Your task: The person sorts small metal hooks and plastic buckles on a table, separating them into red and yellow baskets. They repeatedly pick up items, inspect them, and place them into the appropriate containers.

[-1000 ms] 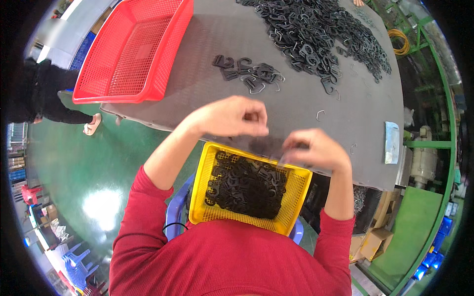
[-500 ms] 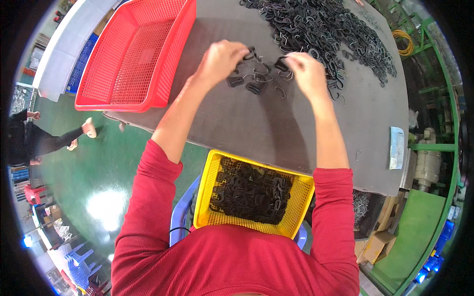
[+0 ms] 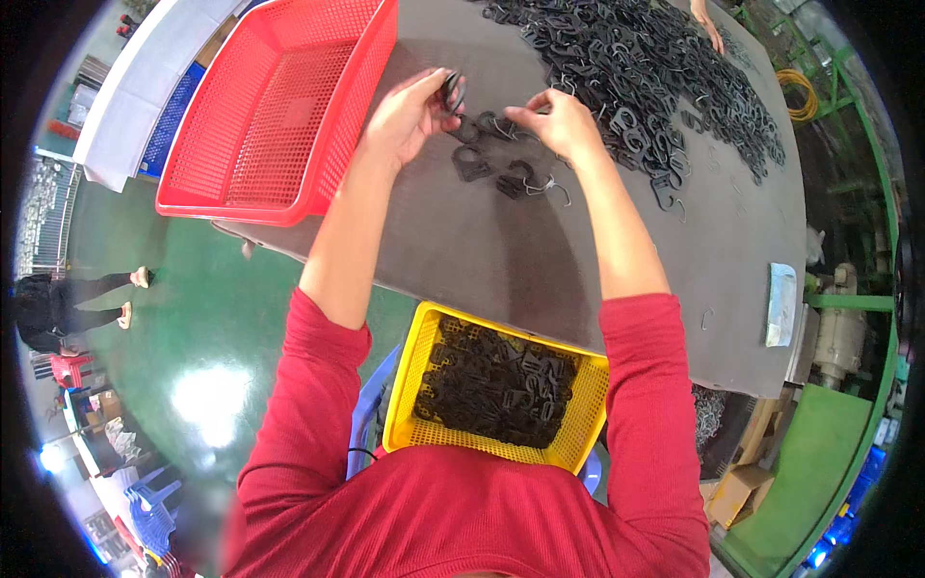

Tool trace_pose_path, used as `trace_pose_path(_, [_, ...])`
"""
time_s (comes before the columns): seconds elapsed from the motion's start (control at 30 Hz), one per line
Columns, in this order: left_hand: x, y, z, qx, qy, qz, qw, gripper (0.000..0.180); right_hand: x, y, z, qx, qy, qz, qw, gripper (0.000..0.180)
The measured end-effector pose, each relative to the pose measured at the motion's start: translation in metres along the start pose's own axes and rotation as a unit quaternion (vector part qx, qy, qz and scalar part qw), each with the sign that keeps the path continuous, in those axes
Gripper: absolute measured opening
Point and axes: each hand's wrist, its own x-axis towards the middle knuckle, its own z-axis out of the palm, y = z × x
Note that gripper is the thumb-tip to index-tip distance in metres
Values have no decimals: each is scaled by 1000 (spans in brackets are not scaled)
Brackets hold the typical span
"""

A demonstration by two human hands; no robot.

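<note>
Grip status, head view: left hand (image 3: 409,116) pinches a black plastic clip (image 3: 451,91) between thumb and fingers, raised just above the surface (image 3: 462,250). Right hand (image 3: 559,120) is closed narrow on a second clip from the small loose group (image 3: 501,164) lying between both hands. Progress, as judged: the yellow basket (image 3: 405,395) at the near edge is partly filled with black parts. A large heap (image 3: 636,67) remains toward the far right corner. The red basket (image 3: 270,116) at the far left holds nothing visible.
</note>
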Motion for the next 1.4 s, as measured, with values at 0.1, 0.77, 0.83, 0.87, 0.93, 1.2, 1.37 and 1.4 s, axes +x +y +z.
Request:
trace_pose_path(0.1, [-5,-6,-17,-83,-9,-70,994,32,9,-19,13,-154,-30,-63,986,55])
trace_pose_path(0.77, [-62,6,31,367,-136,8,920,29,-82,32,-76,69,-127,-60,988,32])
trace_pose_path(0.83, [-107,8,32,354,-262,10,898,26,-118,7,-72,102,-305,-148,935,28])
trace_pose_path(0.87, [-120,10,40,354,-319,-5,879,28,-134,-1,-70,116,-374,-186,901,27])
trace_pose_path(0.93, [-125,12,44,502,-231,93,828,34,-135,1,-48,117,-292,-232,920,25])
trace_pose_path(1.2, [-60,-56,8,722,33,290,627,29,-91,-5,18,-293,91,-319,897,23])
trace_pose_path(1.37, [-80,-27,26,582,71,210,782,22,-78,10,7,-343,227,-344,844,13])
trace_pose_path(1.4, [-96,-16,39,523,48,157,836,22,-79,17,-2,-280,280,-333,856,11])
